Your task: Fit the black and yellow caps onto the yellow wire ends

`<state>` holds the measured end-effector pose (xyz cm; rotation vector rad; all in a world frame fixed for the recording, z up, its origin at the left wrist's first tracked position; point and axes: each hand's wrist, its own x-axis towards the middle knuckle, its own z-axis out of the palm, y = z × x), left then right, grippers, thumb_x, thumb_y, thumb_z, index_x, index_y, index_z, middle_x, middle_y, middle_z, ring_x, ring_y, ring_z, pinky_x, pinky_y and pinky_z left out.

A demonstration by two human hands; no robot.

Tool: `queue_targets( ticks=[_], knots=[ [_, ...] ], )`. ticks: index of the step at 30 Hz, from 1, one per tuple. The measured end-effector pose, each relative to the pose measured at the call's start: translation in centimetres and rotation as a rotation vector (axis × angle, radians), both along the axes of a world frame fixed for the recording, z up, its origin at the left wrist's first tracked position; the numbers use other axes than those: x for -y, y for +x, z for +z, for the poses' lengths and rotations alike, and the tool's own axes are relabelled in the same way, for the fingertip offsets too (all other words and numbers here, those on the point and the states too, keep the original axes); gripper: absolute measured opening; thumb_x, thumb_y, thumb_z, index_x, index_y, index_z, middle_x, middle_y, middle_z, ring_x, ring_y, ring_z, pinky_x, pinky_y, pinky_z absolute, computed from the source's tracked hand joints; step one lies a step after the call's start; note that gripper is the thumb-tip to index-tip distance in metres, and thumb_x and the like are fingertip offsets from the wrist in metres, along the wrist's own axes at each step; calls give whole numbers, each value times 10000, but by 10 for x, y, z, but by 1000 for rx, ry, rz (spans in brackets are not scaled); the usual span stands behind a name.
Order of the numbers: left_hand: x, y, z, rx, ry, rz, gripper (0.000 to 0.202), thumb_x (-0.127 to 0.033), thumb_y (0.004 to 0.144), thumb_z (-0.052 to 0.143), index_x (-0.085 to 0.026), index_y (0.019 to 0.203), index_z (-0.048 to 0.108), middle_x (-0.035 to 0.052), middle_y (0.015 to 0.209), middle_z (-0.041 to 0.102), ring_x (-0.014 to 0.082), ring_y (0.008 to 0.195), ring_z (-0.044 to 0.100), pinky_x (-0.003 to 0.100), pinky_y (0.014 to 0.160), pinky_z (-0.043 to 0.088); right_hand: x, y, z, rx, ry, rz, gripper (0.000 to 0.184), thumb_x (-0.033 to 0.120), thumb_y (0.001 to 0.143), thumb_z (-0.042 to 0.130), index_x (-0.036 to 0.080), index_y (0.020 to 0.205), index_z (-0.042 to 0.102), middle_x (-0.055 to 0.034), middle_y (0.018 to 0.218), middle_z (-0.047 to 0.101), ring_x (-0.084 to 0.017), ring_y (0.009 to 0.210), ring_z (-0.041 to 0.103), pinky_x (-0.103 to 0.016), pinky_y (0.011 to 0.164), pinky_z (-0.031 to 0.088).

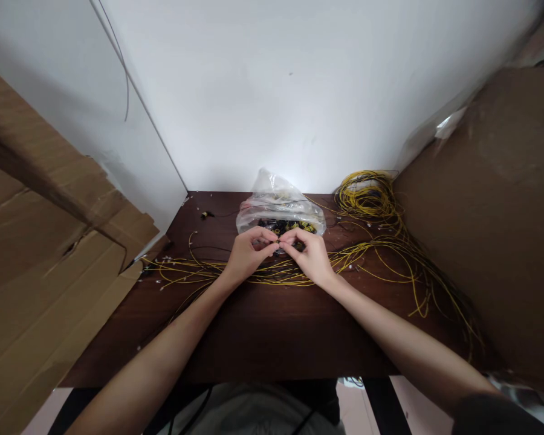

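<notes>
My left hand [247, 254] and my right hand [310, 257] meet at the middle of a dark wooden table [263, 338], fingertips pinched together on a small piece I cannot make out. Thin yellow wires [272, 275] lie across the table under both hands. Just behind the fingers sits a clear plastic bag [278, 205] holding several small black and yellow parts.
A coil of yellow wire [367, 196] lies at the back right, with strands trailing down the right side. Brown cardboard boxes [494, 211] stand at the right, and cardboard [40, 254] leans at the left. A white wall [276, 90] closes the back. A loose small black part [205, 214] lies at the back left.
</notes>
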<state>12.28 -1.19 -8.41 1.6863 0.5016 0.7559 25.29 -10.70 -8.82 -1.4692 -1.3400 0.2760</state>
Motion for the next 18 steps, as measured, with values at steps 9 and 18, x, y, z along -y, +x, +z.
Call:
queue_targets(
  ticks=[9,18],
  knots=[
    [1,0,5,35,9,-9,159,-240,723,643,-110,802,689,123,974,674,215,943,621,287,676,563,-1,2,-1,-38,-4,-72,88,244,780,599,167,809,633,-28,747,640,-146,682,575,-270,666,467],
    [-1,0,1,64,-58,-27,155,-218,682,686,-110,794,679,114,979,686,211,935,632,330,770,549,-2,3,-2,-45,6,-65,102,226,790,583,162,847,638,-34,773,644,-144,694,570,-268,670,459]
  ],
)
